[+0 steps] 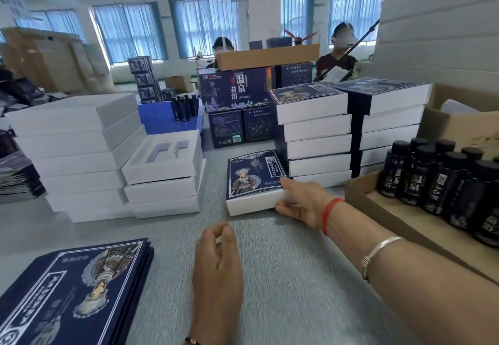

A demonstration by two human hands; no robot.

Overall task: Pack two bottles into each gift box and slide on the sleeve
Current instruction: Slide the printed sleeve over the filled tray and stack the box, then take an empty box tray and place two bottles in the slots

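The right hand (302,204) holds the sleeved gift box (256,182) at its near right corner, left hand (216,261) loosely curled and empty; the box looks stiff, likely heavy, best gripped by its sides.

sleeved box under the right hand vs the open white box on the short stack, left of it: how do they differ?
The sleeved box wears a dark blue printed sleeve; the open white box is bare. The sleeved box lies on the table, right hand gripping its corner; the open box tops a stack, untouched, empty cut-outs showing. Both have white sides.
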